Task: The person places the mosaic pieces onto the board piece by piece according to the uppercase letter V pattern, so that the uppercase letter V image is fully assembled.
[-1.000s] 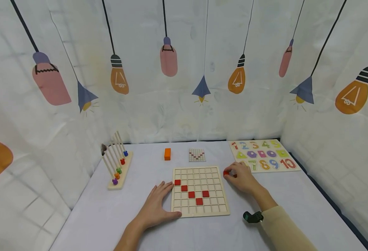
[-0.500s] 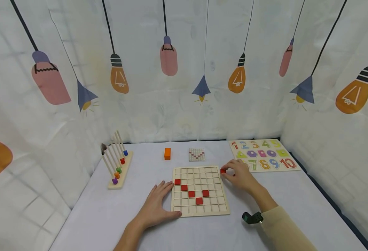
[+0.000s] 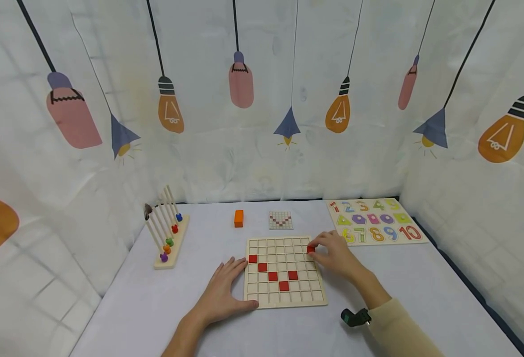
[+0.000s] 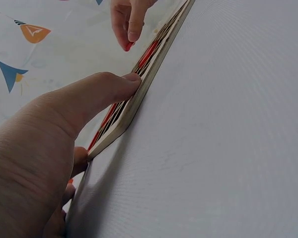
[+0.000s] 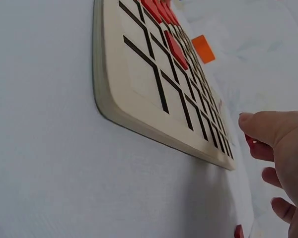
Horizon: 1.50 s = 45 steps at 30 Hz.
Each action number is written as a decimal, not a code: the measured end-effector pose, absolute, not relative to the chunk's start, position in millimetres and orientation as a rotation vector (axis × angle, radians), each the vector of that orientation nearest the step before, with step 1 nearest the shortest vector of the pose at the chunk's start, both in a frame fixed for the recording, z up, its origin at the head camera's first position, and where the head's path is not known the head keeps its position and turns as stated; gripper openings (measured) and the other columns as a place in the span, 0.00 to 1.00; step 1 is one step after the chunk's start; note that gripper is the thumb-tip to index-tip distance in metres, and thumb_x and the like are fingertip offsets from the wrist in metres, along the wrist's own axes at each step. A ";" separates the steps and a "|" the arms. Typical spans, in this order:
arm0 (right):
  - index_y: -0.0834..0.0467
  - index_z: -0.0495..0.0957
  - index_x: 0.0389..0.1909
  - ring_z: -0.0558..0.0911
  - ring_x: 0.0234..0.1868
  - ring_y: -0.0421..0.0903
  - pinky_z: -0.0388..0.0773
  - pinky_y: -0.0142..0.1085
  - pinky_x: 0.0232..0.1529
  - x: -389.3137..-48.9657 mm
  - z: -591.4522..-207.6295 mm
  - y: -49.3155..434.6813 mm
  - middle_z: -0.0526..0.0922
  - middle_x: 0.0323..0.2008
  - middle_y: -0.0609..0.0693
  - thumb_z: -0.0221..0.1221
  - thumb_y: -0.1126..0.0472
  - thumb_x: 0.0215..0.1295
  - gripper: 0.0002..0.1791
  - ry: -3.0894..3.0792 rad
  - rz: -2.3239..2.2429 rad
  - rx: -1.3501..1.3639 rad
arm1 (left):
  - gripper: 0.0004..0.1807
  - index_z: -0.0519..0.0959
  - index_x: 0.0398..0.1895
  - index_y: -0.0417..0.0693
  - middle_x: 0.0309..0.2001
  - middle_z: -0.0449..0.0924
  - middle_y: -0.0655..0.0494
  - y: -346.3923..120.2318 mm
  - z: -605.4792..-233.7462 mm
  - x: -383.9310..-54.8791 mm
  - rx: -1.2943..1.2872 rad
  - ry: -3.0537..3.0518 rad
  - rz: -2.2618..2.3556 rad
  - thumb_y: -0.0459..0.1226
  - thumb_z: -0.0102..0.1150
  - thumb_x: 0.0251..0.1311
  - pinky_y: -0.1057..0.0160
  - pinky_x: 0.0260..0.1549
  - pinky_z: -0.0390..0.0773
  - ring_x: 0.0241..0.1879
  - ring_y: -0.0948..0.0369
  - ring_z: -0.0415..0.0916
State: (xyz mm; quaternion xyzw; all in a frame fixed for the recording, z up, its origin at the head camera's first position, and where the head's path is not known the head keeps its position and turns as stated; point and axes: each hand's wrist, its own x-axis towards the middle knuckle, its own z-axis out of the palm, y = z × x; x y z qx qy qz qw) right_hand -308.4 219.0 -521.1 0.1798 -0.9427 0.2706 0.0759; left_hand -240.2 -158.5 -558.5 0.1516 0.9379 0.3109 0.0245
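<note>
A wooden grid board (image 3: 285, 300) lies on the white table, with several red square tiles (image 3: 283, 286) set in its cells. My left hand (image 3: 223, 287) rests along the board's left side, its thumb on the near-left corner and its fingers stretched along the edge. Thumb and fingers of my right hand (image 3: 336, 254) pinch a red square tile (image 3: 311, 249) over the board's upper right edge. From the right wrist, that tile (image 5: 249, 141) is mostly covered by the thumb. Another red piece (image 5: 239, 231) lies on the table below the right hand.
Behind the board are an orange block (image 3: 238, 218) and a small pattern card (image 3: 280, 220). A peg stand with coloured beads (image 3: 172, 248) stands at the left. At the back right lies a number and shape puzzle board (image 3: 379, 220). A dark device (image 3: 355, 317) hangs at the right wrist.
My right hand has moved left with the red tile, from beside the board to over its upper right edge. The left hand and the board have stayed still.
</note>
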 end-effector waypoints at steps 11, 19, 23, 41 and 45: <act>0.42 0.92 0.51 0.76 0.60 0.45 0.72 0.48 0.60 -301.1 -531.5 206.0 0.88 0.55 0.41 0.76 0.50 0.71 0.10 -2.880 0.767 0.586 | 0.67 0.69 0.86 0.60 0.86 0.66 0.63 -158.0 -557.2 -240.1 0.462 2.894 0.971 0.78 0.77 0.43 0.35 0.91 0.46 0.91 0.50 0.49; 0.41 0.91 0.51 0.75 0.58 0.41 0.73 0.48 0.61 -296.5 -535.7 199.1 0.88 0.53 0.37 0.76 0.50 0.71 0.10 -2.884 0.776 0.632 | 0.67 0.69 0.86 0.60 0.86 0.66 0.63 -157.9 -557.2 -239.8 0.457 2.894 0.971 0.78 0.77 0.43 0.36 0.91 0.45 0.91 0.50 0.49; 0.40 0.91 0.51 0.74 0.58 0.40 0.74 0.47 0.62 -294.3 -538.1 196.9 0.87 0.54 0.35 0.75 0.50 0.72 0.10 -2.890 0.786 0.630 | 0.67 0.69 0.86 0.60 0.86 0.66 0.63 -158.1 -556.9 -239.6 0.457 2.888 0.974 0.78 0.77 0.43 0.36 0.91 0.45 0.91 0.50 0.49; 0.42 0.92 0.51 0.74 0.58 0.41 0.75 0.47 0.61 -285.7 -533.9 192.3 0.85 0.51 0.36 0.75 0.52 0.72 0.10 -2.885 0.823 0.657 | 0.66 0.69 0.86 0.60 0.86 0.66 0.63 -158.0 -556.2 -239.4 0.456 2.895 0.969 0.77 0.78 0.43 0.36 0.91 0.46 0.91 0.50 0.49; 0.42 0.92 0.51 0.74 0.58 0.41 0.75 0.47 0.61 -285.4 -533.6 192.5 0.84 0.50 0.36 0.75 0.52 0.72 0.10 -2.886 0.814 0.663 | 0.66 0.69 0.86 0.60 0.86 0.66 0.63 -157.8 -555.9 -239.3 0.456 2.896 0.962 0.77 0.78 0.43 0.36 0.91 0.45 0.92 0.50 0.49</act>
